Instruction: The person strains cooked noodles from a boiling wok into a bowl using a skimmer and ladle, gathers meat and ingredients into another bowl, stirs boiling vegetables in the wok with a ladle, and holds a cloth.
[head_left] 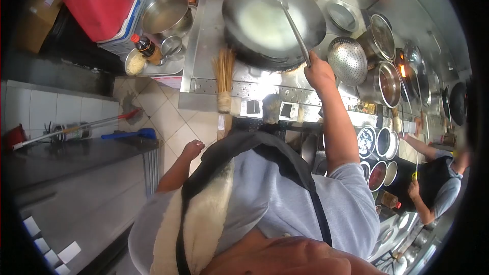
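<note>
My right hand (320,73) is closed around the long metal handle of a ladle (295,30). The ladle's far end reaches into a large dark wok (234,38), where a pale, whitish liquid (265,23) steams. Steam blurs the ladle's head. My left hand (192,150) hangs low beside my body, away from the stove, its fingers curled with nothing seen in them. Left of the wok, a bamboo brush (223,76) lies on the steel stove top. A perforated strainer (347,61) rests right of the wok, near my right hand.
A steel pot (165,16), a dark sauce bottle (146,48) and a red bin (99,2) stand at the left. Steel pots (382,84) line the right side. A co-worker (433,183) stands at the far right, near several bowls (377,174). A counter (86,173) lies to the left.
</note>
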Available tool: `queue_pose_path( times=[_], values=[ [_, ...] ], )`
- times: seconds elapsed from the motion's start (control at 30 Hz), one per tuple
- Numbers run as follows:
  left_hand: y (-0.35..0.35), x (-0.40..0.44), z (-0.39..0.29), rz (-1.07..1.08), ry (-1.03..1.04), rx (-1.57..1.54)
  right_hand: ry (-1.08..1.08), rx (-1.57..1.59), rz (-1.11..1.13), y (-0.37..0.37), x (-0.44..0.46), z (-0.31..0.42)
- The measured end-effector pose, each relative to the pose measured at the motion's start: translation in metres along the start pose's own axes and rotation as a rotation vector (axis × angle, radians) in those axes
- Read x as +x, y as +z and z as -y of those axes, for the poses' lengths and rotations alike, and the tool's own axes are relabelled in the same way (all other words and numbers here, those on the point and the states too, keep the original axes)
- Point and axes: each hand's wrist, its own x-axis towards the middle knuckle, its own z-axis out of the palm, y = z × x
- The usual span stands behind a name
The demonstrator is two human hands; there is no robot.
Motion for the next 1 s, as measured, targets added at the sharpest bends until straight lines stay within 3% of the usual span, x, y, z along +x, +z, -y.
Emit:
queue_pose_path(
  times=[0.27, 0.37, 0.43, 0.57, 0.8, 0.9, 1.0],
  values=[
    [0.008, 0.013, 0.048, -0.067, 0.137, 0.215, 0.03, 0.235, -0.083, 0.004, -0.057, -0.025],
    [0.0, 0.009, 0.039, -0.053, 0.102, 0.227, 0.127, 0.336, -0.078, -0.001, -0.071, -0.023],
    [-0.007, 0.001, 0.023, -0.036, 0.062, 0.185, 0.168, 0.77, 0.001, -0.01, -0.079, -0.018],
    [-0.012, 0.01, 0.003, -0.044, 0.072, 0.129, 0.182, 0.912, 0.073, -0.007, -0.067, -0.018],
    [-0.005, 0.023, -0.001, 0.006, 0.08, 0.055, 0.21, 0.931, 0.193, -0.011, -0.074, -0.016],
    [-0.003, 0.024, 0.009, 0.058, 0.024, 0.182, 0.217, 0.951, 0.237, -0.017, -0.08, -0.019],
    [0.001, 0.013, 0.029, -0.001, 0.102, 0.161, 0.259, 1.005, 0.305, -0.025, -0.086, -0.026]
  ],
)
